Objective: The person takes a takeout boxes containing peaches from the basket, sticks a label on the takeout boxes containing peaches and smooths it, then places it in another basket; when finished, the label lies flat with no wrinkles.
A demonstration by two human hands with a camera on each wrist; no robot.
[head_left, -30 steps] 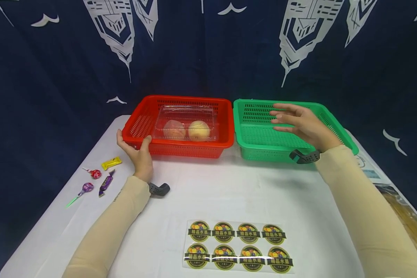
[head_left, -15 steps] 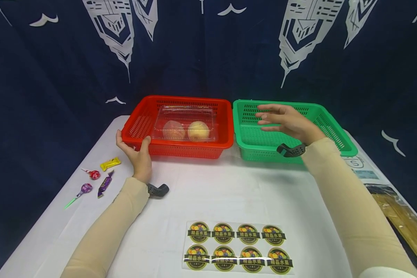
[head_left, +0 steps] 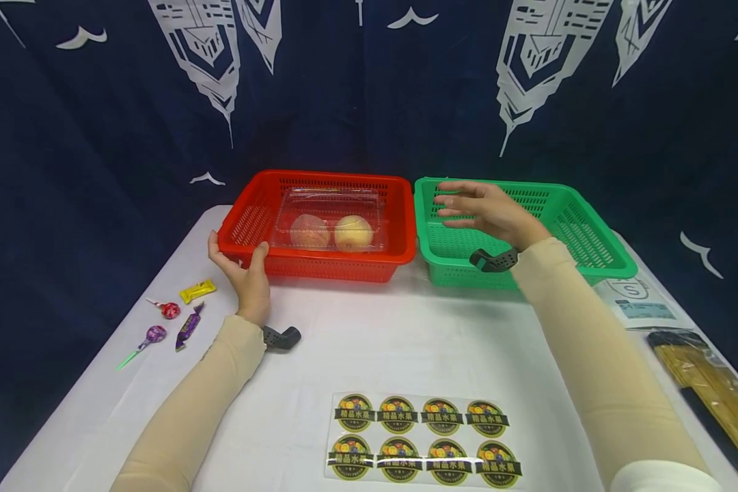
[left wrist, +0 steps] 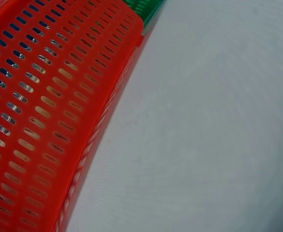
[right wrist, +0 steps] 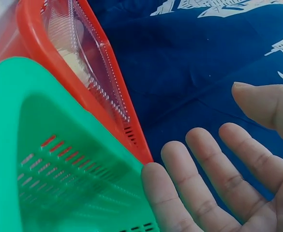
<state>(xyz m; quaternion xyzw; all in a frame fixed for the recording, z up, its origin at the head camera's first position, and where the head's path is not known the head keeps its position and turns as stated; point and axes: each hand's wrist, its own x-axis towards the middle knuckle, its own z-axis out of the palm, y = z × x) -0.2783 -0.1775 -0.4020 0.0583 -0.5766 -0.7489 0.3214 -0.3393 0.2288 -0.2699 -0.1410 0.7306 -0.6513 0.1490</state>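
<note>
Holding front-left corner of red basket [head_left: 326,265] w/ L grip [head_left: 249,285]: thumb over front rim, one finger up along left side, rest hidden. Holding R grip [head_left: 492,210] over green basket [head_left: 467,272], fingers straight & spread, tips twd red basket; can't tell re contact. Baskets side by side, back of bench [head_left: 375,342], red left, green right.

In red basket: clear plastic box [head_left: 329,198] w/ reddish fruit [head_left: 309,233] left, pale yellow fruit [head_left: 353,234] just beside it, right.

On bench, left of L grip: yellow sweet [head_left: 198,292], red lollipop [head_left: 171,311], purple sweet [head_left: 189,326], purple lollipop [head_left: 156,334] w/ green stick. Front, approx centre: sticker sheet [head_left: 421,441], 2 rows of 4. Right edge: brown slab [head_left: 707,383] in clear wrap, partly out of frame. Behind: dk blue curtain [head_left: 369,116] w/ white print.
</note>
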